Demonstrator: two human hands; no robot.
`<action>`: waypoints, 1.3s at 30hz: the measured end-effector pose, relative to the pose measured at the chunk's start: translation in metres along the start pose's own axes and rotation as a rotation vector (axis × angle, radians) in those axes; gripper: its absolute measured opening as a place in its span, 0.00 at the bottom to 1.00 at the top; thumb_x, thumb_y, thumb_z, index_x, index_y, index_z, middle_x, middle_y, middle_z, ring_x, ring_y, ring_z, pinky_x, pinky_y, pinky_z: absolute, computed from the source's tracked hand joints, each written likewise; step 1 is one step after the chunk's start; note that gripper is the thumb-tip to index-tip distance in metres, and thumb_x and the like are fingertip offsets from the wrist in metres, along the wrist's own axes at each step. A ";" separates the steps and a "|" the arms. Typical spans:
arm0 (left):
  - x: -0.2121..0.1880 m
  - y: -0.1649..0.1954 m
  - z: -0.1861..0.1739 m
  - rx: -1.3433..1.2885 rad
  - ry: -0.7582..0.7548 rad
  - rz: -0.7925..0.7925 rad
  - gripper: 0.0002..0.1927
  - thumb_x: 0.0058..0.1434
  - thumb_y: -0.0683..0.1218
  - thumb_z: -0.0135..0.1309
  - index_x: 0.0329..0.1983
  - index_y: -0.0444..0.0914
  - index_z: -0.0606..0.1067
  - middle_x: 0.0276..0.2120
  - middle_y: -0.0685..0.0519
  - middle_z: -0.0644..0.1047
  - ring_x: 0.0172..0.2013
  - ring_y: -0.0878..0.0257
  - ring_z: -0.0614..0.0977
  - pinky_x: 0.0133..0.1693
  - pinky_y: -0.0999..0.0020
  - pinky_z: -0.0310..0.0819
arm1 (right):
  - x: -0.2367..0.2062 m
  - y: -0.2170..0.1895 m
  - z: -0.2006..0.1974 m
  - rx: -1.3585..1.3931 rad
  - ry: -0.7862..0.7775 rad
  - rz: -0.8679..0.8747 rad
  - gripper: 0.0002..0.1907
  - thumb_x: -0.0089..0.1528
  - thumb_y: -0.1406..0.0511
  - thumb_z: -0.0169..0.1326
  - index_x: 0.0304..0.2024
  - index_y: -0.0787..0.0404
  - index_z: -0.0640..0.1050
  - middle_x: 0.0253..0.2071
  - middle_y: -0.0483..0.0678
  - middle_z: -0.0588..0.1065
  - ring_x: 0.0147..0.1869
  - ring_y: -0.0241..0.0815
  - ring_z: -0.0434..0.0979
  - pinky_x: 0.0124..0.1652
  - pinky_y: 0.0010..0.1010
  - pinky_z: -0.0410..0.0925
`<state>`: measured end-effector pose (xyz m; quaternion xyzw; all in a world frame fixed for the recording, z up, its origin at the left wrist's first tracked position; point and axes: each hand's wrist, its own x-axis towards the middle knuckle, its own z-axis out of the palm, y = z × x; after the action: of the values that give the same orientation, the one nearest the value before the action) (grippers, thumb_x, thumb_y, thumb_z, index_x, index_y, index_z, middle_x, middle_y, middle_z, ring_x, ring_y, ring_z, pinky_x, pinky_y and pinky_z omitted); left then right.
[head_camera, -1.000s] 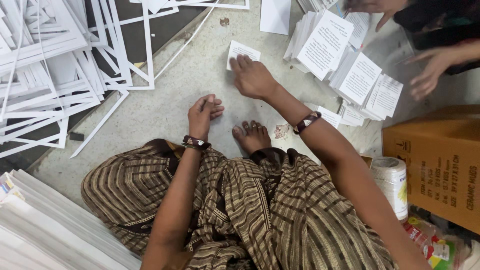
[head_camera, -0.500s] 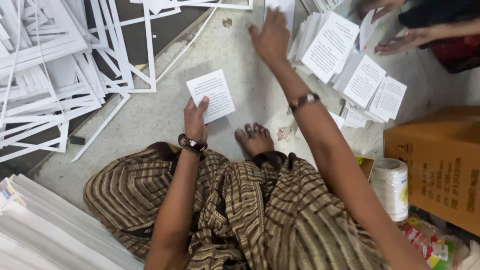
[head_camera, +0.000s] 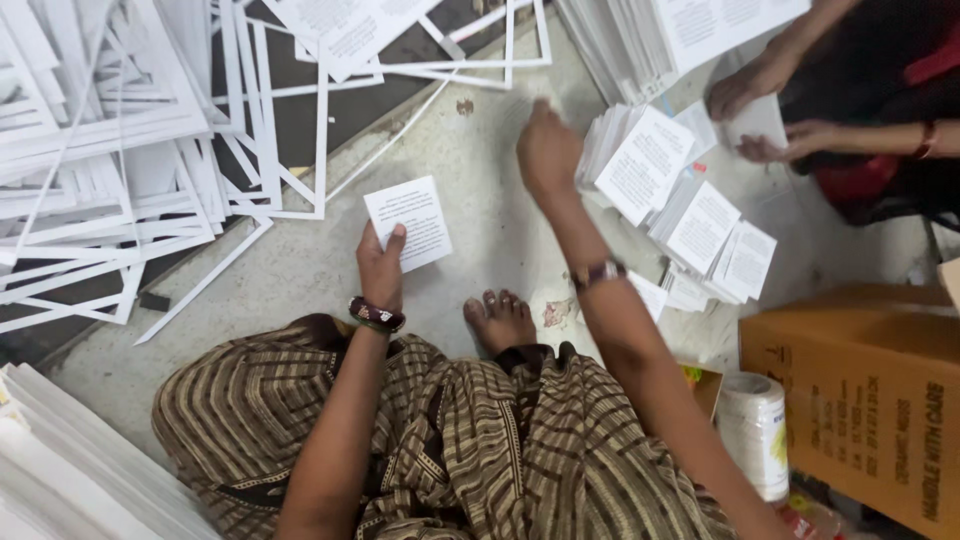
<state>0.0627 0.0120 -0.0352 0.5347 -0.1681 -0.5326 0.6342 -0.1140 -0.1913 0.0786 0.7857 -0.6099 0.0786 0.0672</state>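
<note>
while the printed card (head_camera: 408, 222) is kept pinched in the left hand (head_camera: 380, 268) above the grey floor (head_camera: 300, 270), the right hand (head_camera: 547, 152), fingers curled, has been drawn nearer, beside the leaflet stacks (head_camera: 680, 200) far right.

White paper frame offcuts (head_camera: 120, 150) lay heaped at the upper left of the grey floor (head_camera: 300, 270). A brown cardboard box (head_camera: 870, 400) stood at the right, a white roll (head_camera: 755, 430) beside it. Another person's hands (head_camera: 760, 100) worked at upper right.

A print-finishing workshop: paper offcuts (head_camera: 120, 190), stacked leaflets (head_camera: 690, 200), cartons (head_camera: 870, 400) on concrete floor (head_camera: 480, 180).
</note>
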 end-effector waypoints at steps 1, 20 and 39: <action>0.003 0.001 -0.003 0.021 0.016 0.014 0.18 0.70 0.44 0.51 0.60 0.31 0.71 0.50 0.50 0.80 0.48 0.64 0.80 0.51 0.67 0.74 | -0.017 -0.001 -0.007 0.016 0.028 -0.077 0.13 0.65 0.67 0.47 0.51 0.64 0.76 0.32 0.56 0.78 0.32 0.58 0.79 0.31 0.50 0.70; -0.039 -0.001 -0.002 0.028 -0.410 0.001 0.21 0.68 0.46 0.54 0.62 0.32 0.72 0.50 0.50 0.80 0.47 0.63 0.80 0.50 0.66 0.75 | -0.135 -0.034 -0.057 0.627 0.045 -0.381 0.31 0.52 0.64 0.65 0.57 0.63 0.71 0.57 0.60 0.72 0.61 0.61 0.70 0.58 0.45 0.64; -0.048 0.009 0.050 0.646 -0.096 0.502 0.24 0.64 0.32 0.47 0.64 0.38 0.68 0.49 0.39 0.80 0.50 0.44 0.83 0.49 0.55 0.75 | -0.174 -0.012 -0.013 1.453 -0.218 0.056 0.20 0.66 0.73 0.47 0.62 0.63 0.70 0.55 0.49 0.77 0.61 0.39 0.75 0.59 0.29 0.67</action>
<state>0.0093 0.0271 0.0081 0.6232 -0.4812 -0.3053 0.5356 -0.1448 -0.0212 0.0553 0.6193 -0.4271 0.3863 -0.5337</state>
